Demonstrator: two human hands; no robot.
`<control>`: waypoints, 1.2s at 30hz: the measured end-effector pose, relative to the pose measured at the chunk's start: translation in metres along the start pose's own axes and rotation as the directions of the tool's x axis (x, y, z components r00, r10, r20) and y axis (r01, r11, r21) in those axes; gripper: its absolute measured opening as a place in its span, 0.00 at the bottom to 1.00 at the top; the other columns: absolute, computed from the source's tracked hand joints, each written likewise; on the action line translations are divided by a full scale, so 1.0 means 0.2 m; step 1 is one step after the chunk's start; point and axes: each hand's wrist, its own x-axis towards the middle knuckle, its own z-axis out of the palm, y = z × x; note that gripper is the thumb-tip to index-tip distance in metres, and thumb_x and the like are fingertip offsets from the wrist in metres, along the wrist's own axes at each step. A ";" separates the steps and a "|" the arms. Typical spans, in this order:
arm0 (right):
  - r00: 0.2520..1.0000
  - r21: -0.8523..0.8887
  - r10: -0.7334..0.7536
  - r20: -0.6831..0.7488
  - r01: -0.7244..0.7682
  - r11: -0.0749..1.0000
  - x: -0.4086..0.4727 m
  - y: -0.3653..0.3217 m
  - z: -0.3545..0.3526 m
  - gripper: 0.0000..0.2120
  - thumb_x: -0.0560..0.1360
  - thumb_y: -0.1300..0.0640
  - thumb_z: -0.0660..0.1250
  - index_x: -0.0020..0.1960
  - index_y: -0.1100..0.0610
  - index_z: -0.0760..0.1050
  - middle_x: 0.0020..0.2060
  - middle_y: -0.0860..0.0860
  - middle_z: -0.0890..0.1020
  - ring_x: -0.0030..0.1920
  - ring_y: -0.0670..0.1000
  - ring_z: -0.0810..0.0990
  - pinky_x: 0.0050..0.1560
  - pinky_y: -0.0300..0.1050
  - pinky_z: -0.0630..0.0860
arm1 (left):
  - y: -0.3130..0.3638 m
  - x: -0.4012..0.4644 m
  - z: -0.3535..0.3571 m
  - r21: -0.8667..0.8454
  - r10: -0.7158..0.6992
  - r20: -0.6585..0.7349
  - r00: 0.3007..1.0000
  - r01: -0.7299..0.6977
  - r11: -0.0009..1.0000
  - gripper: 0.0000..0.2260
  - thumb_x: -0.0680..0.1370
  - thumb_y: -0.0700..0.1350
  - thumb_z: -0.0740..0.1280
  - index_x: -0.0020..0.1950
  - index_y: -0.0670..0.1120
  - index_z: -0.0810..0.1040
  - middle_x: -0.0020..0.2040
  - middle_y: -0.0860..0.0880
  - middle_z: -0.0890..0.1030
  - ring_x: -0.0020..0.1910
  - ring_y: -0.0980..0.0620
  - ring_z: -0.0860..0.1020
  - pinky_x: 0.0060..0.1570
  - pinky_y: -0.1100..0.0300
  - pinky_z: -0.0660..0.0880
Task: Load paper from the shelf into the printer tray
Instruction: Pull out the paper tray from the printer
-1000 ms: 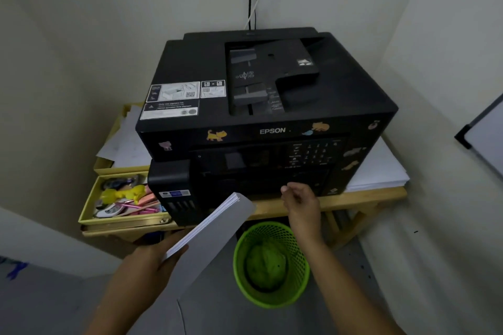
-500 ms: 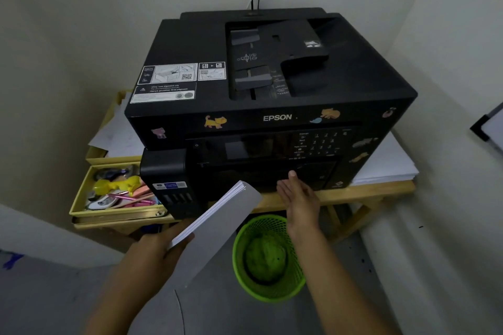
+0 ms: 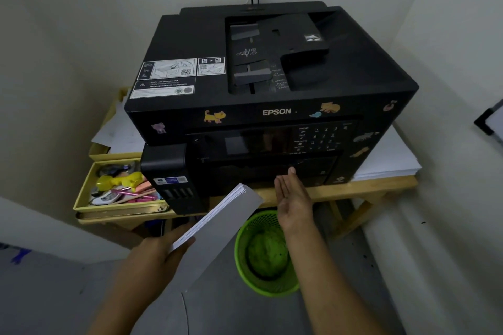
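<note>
A big black boxy plastic printer (image 3: pixel 269 100) stands just beyond straight, relaxed fingers (image 3: pixel 288 179) of the right hand (image 3: pixel 295 200), palm up at its lower front. Left hand (image 3: pixel 160 249) grips a white paper stack (image 3: pixel 217 221), tilted, beside those fingers.

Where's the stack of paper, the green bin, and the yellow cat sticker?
stack of paper (image 3: pixel 226 217), head view, on its flat grey face.
green bin (image 3: pixel 241 253), head view, on its left rim.
yellow cat sticker (image 3: pixel 214 116), head view, on its body.
</note>
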 end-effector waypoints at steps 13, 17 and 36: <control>0.984 -0.014 0.026 -0.175 -0.029 0.999 0.13 0.10 -0.11 0.24 0.79 0.53 0.74 0.69 0.67 0.76 0.61 0.62 0.82 0.63 0.58 0.83 0.64 0.48 0.81 | 0.04 -0.05 0.03 -0.007 0.025 -0.030 0.999 -0.025 1.000 0.16 0.82 0.53 0.66 0.70 0.61 0.77 0.33 0.61 0.76 0.30 0.59 0.77 0.30 0.70 0.68; 0.983 0.035 0.024 -0.180 -0.018 0.999 0.15 0.11 -0.08 0.26 0.80 0.52 0.73 0.71 0.68 0.75 0.62 0.62 0.81 0.58 0.55 0.83 0.65 0.47 0.80 | 0.04 -0.06 0.04 -0.011 -0.013 0.000 1.000 0.013 1.000 0.18 0.83 0.54 0.65 0.72 0.62 0.74 0.33 0.59 0.76 0.32 0.59 0.77 0.30 0.71 0.68; 0.981 0.037 0.027 -0.194 -0.020 0.999 0.15 0.14 0.00 0.23 0.84 0.60 0.67 0.77 0.64 0.68 0.64 0.58 0.79 0.65 0.53 0.78 0.70 0.44 0.75 | 0.16 -0.13 0.03 0.065 -0.101 0.035 0.994 0.099 0.993 0.18 0.84 0.55 0.62 0.74 0.60 0.71 0.37 0.59 0.73 0.33 0.63 0.72 0.30 0.72 0.70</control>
